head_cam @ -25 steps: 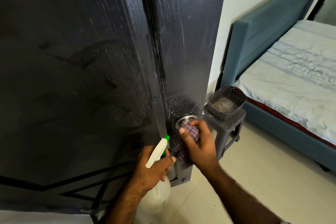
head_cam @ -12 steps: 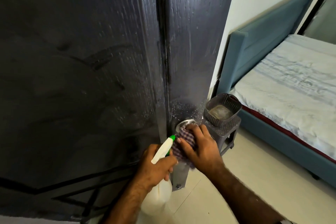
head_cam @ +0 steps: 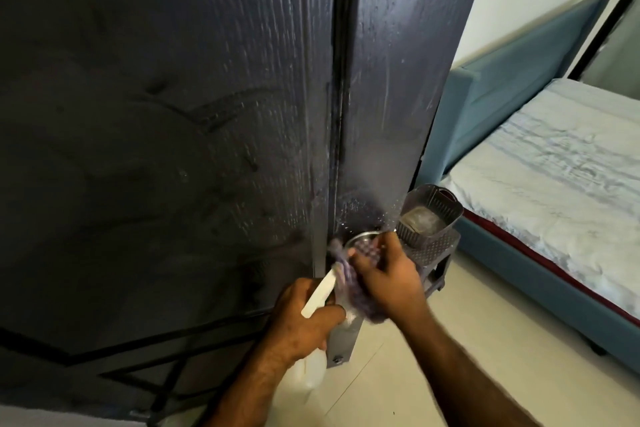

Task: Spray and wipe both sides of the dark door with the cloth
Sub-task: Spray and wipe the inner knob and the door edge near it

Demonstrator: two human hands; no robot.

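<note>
Because the cloth (head_cam: pixel 360 274) is soft and light, it likely handles best bunched in the palm; the right hand (head_cam: pixel 384 277) grips it so, pressed on the metal knob (head_cam: pixel 360 239) of the dark door (head_cam: pixel 207 114). Checked purple, crumpled. Just below the knob, the left hand (head_cam: pixel 304 319) grips the spray bottle (head_cam: pixel 320 291).

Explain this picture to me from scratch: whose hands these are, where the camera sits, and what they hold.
There is no machine here: a person wears one camera on the head, looking down at their own two hands. The left hand grips a spray bottle. The right hand presses a checked cloth on the metal knob of the dark door, whose surface shows spray droplets. Beside the door a stool carries a basket; a bed stands to the right.
</note>
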